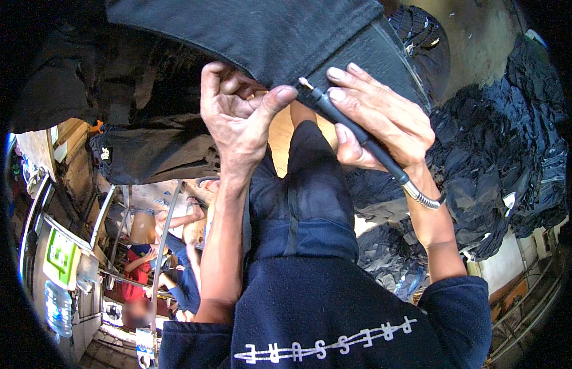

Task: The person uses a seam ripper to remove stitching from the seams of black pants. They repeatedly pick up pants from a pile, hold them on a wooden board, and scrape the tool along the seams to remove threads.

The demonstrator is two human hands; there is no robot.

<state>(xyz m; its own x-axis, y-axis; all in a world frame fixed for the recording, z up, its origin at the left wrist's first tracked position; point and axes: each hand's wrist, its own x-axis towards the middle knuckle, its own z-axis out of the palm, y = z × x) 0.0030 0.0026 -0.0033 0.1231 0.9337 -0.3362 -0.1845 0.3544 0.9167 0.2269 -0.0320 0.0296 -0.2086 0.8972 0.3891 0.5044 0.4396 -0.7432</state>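
Dark denim garment [280, 37] is spread out flat at the top of the view, with a seam running across it. At its near edge, my left hand [240, 126] has its fingers curled under the cloth and its thumb beside the edge, gripping it. My right hand [390, 117] is closed around a black pen-shaped rotary grinder [359, 132], whose flexible metal cable sleeve trails toward the wrist. The grinder's small pinkish tip [305, 82] is at the denim edge, close to my left thumb; whether it touches the cloth I cannot tell.
A big heap of dark garments [482, 147] lies to the right. More dark cloth [157, 147] hangs at the left. Beyond it, a person in a red top [138, 270] sits among metal rails [166, 240]. A clear plastic bottle [57, 307] stands at the far left.
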